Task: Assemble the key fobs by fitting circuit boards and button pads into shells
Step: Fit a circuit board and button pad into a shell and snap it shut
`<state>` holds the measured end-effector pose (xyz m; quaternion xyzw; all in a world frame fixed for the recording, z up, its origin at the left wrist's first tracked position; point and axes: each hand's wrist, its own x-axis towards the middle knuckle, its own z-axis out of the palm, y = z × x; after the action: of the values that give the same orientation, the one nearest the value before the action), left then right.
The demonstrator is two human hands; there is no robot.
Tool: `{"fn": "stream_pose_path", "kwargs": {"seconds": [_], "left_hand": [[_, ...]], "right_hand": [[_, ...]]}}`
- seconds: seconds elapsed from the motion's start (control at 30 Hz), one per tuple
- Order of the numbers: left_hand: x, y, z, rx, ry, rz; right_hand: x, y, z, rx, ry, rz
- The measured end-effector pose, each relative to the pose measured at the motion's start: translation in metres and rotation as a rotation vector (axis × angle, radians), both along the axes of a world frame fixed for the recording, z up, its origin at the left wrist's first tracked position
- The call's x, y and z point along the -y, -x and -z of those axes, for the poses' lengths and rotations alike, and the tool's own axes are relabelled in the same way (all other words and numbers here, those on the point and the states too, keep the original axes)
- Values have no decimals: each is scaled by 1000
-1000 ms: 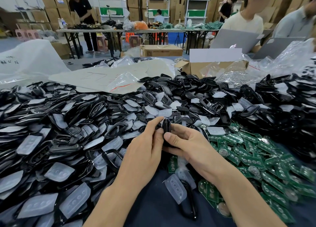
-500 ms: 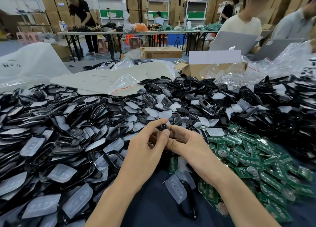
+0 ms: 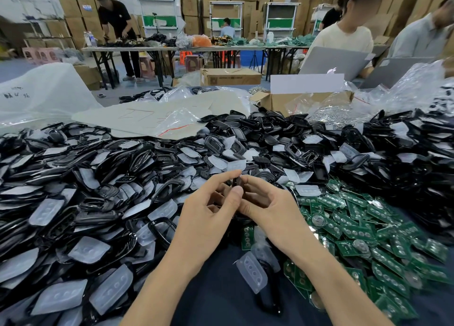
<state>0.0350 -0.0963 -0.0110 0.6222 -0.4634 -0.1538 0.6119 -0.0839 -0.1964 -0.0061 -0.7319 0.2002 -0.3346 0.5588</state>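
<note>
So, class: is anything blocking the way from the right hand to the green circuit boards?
Nothing visible does. The right hand, pinching a black shell together with the left hand, is right next to the green circuit boards, which lie uncovered beside it.

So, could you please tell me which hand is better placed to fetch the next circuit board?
Probably the right hand: the green circuit boards lie heaped directly beside it, while the left hand sits by the black shells.

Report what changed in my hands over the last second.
The black shell dropped lower between the left hand and right hand; only a sliver now shows. Both still pinch it in the same spot; the green circuit boards lie unmoved.
</note>
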Motion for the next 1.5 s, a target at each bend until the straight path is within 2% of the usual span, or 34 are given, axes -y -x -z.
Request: {"fn": "stream_pose_path", "kwargs": {"seconds": [0.1, 0.3, 0.4, 0.53, 0.67, 0.93, 1.23, 1.3, 1.33, 1.4, 1.5], "left_hand": [[2, 1, 4, 55, 3, -48], [3, 4, 5, 245, 9, -130], [5, 7, 5, 231, 62, -149], [6, 13, 4, 251, 102, -246], [5, 20, 2, 190, 130, -301], [3, 22, -1, 127, 137, -283], [-1, 25, -7, 15, 137, -226], [-1, 25, -8, -5, 124, -215], [-1, 25, -9, -20, 115, -201], [-1, 25, -10, -76, 104, -158], [2, 26, -15, -282, 90, -107]], "right_hand": [[0, 0, 2, -11, 68, 76], [-4, 0, 5, -119, 440, 256], [-6, 1, 8, -46, 588, 330], [-7, 1, 8, -63, 685, 350], [-7, 0, 9, -84, 707, 369], [-6, 0, 11, -12, 727, 375], [-7, 1, 10, -28, 774, 403], [-9, 2, 7, -36, 715, 405], [-11, 2, 5, -32, 619, 394], [-14, 0, -3, 48, 284, 323], [-12, -3, -12, 285, -277, 114]]}}
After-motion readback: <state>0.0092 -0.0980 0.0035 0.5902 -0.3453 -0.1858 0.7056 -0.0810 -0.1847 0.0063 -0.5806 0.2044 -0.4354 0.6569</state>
